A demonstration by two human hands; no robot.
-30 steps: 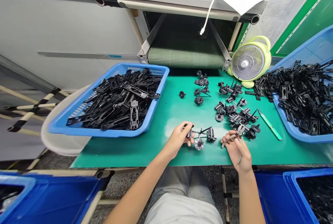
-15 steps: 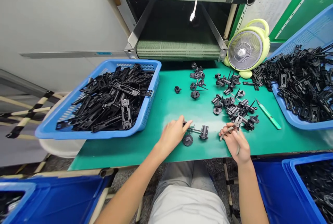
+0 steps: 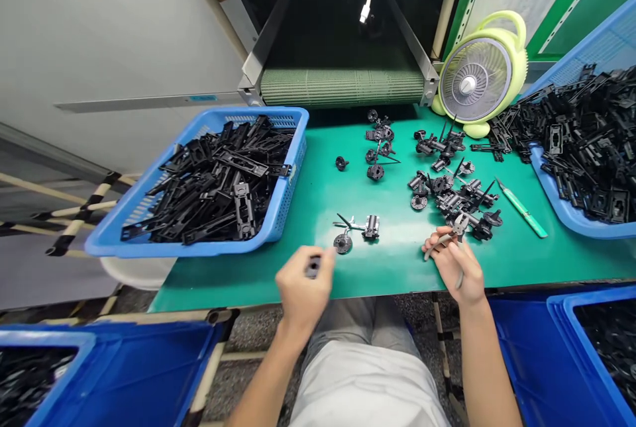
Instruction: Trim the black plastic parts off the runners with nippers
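My left hand (image 3: 302, 286) is closed around a small black plastic part (image 3: 313, 266), held near the front edge of the green table (image 3: 318, 202). Just beyond it on the mat lies the rest of a black moulded runner (image 3: 355, 230) with a round part and a blocky part still on it. My right hand (image 3: 454, 263) grips small metal cutting pliers (image 3: 454, 235), jaws pointing up toward a heap of loose black parts (image 3: 450, 198).
A blue basket (image 3: 278, 215) full of flat black pieces stands at the left. Another blue basket (image 3: 561, 208) heaped with black pieces is at the right. A green knife (image 3: 521, 208), a pale green fan (image 3: 477, 76) and a conveyor belt (image 3: 342, 86) lie behind. Blue bins (image 3: 124, 367) sit below.
My left hand has pulled back toward me with a small black part, leaving the runner on the mat. My right hand has stayed put with the pliers. The view tilted down.
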